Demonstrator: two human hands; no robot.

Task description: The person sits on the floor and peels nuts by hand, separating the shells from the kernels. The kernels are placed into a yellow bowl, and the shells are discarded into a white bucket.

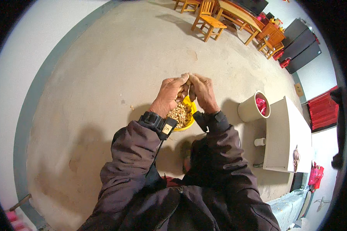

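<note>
My left hand [170,91] and my right hand [202,90] meet at the fingertips above a yellow basin [193,111]. Several brown nuts, which look like unshelled peanuts [180,93], lie in the curled fingers and palm of my left hand. Between the thumbs and fingertips of both hands a small nut seems pinched, mostly hidden by the fingers. Inside the basin are many pale and brown pieces [179,114], like peanuts or their shells. My left hand and wrist cover the basin's left side. Both wrists wear black straps.
A cream bucket [250,111] with a red bag stands on the floor to the right, beside a white cabinet [277,135]. A white cup-like container [259,141] is near the cabinet. Wooden chairs [212,21], a wooden table [240,14] and a dark refrigerator [300,43] stand farther off.
</note>
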